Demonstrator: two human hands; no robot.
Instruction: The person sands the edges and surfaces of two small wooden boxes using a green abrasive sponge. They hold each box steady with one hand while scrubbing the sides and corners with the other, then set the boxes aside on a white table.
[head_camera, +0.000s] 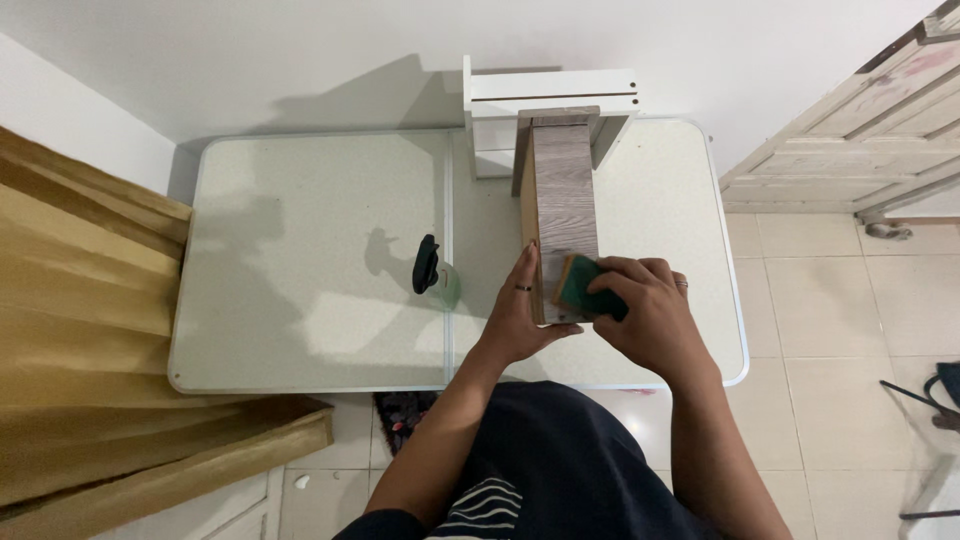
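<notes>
Seen from overhead at twelve o'clock: plain white wall, with a pale folding table (300, 300) pushed against it and filling the centre. At nine o'clock, mustard-yellow curtain (80, 330) draped down the table's left edge. At two o'clock, a whitewashed wooden door (860, 130) leaning above a tiled floor (830, 330). On the table's far edge at twelve o'clock, a small white shelf unit (550, 100). Propped against that unit and sloping back toward the viewer, a long grey wood-grain board (562, 200), near end just right of centre. Left hand (522, 310), ring on one finger, laid flat and fairly wide against the board's left side, bracing it. Right hand (650, 310), also ringed, curled closed around a green scouring sponge (580, 288) with a yellow edge, pressed onto the board's near end. At ten o'clock from the hands, well apart, a small spray bottle (435, 272) with a black trigger top, standing upright on the table. At six o'clock, dark clothing and both bare forearms.

Judged from the grip: best done with even pressure and long strokes along the grain, bracing hand kept firm so the board cannot slip off its prop, fingers clear of the sponge's path.
</notes>
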